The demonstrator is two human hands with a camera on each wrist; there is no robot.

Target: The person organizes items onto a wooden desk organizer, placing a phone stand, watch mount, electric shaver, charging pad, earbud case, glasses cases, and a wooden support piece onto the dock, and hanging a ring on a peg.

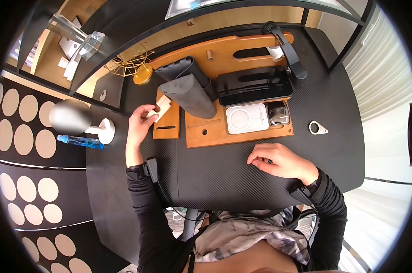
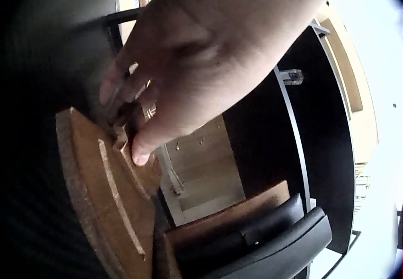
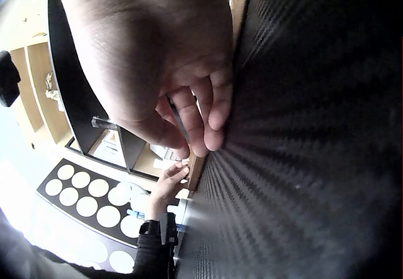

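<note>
My left hand (image 1: 139, 126) pinches a small light wooden block (image 1: 162, 108) with a dark round notch, thumb on the near side. The block is over the upper part of a small wooden board (image 1: 166, 132) with a dark slot. In the left wrist view, the thumb (image 2: 142, 153) is right at that board, and the other fingers are partly shadowed. My right hand (image 1: 282, 160) is low over the black desk (image 1: 224, 175), in front of the wooden organizer (image 1: 206, 140). Its fingers hang loosely curled and hold nothing.
On the organizer are a dark grey case (image 1: 187, 93), a black tray (image 1: 256, 86), a white charging pad (image 1: 247, 119) and a black headset (image 1: 285, 50). A white teardrop-shaped tag (image 1: 321, 128) lies to the right. At left are a white stand (image 1: 106, 131) and a blue bottle (image 1: 80, 142).
</note>
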